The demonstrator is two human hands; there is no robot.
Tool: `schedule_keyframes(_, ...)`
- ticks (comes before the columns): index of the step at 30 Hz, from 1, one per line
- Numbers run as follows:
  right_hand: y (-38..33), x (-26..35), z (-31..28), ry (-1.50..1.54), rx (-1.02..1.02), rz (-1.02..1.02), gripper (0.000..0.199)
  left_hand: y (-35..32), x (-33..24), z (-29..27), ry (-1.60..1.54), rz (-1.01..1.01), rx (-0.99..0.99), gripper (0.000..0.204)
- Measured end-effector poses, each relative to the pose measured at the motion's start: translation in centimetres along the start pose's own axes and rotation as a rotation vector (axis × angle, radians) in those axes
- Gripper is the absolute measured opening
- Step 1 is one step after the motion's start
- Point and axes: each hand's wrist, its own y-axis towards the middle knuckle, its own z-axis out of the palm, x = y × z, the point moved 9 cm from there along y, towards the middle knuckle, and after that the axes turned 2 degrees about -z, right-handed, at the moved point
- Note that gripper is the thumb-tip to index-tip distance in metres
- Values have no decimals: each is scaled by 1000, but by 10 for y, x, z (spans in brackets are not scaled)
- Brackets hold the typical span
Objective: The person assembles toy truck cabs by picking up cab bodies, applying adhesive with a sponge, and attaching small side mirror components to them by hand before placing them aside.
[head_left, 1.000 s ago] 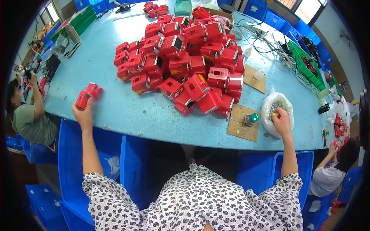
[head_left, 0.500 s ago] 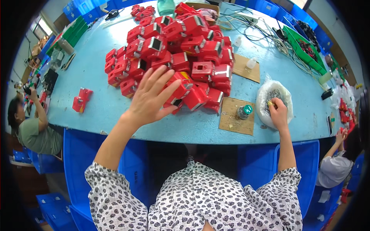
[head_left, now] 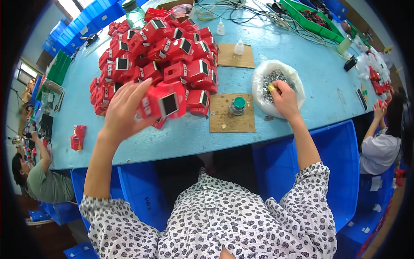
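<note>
My left hand (head_left: 123,108) grips a red plastic toy truck cab (head_left: 177,103) with a dark window panel, raised at the near edge of a large heap of like red cabs (head_left: 166,47). Both hand and cab are slightly blurred. My right hand (head_left: 285,100) is over a white plastic bag (head_left: 260,82), its rim rolled open. Small grey metal pieces, like screws, fill that bag. The thumb and fingers are pinched together among the pieces, with a yellow patch (head_left: 271,87) at a fingertip; what they hold is too small to tell.
A jar with a green lid (head_left: 238,106) stands on a cardboard piece (head_left: 219,121). Behind it, a white dropper bottle (head_left: 239,47) stands on another. Two joined red parts (head_left: 78,137) lie at left. Cables (head_left: 258,17) and a green tray (head_left: 312,21) are at the back. Co-workers sit on both sides.
My left hand has closed on a red cab and drawn it from the heap toward me. My right hand stays in the bag. The whole view has turned to the right.
</note>
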Motion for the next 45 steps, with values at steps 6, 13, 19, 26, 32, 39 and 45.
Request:
schedule_keyframes(6, 3, -15, 7, 311, 64, 289, 15, -63, -66, 50, -232, -72, 255, 70)
schedule_keyframes(13, 6, -20, -10, 575, 115, 391, 17, -81, -46, 79, -448, -329, -16, 81)
schedule_keyframes(19, -5, 8, -11, 883, 154, 535, 18, -116, -37, 91, -482, -429, -188, 91)
schedule_keyframes(26, -7, 22, 6, 1126, 304, 561, 15, -86, -42, 105, -1106, -642, -352, 83)
schedule_keyframes(32, -16, 59, 20, 1177, 411, 579, 15, -77, -60, 150, -1997, -881, -557, 69)
schedule_keyframes(39, -21, 88, 36, 1062, 456, 612, 12, -74, -67, 176, -2368, -903, -539, 61)
schedule_keyframes(45, -28, 87, 53, 1193, 472, 600, 12, -71, -72, 179, -2441, -907, -504, 56)
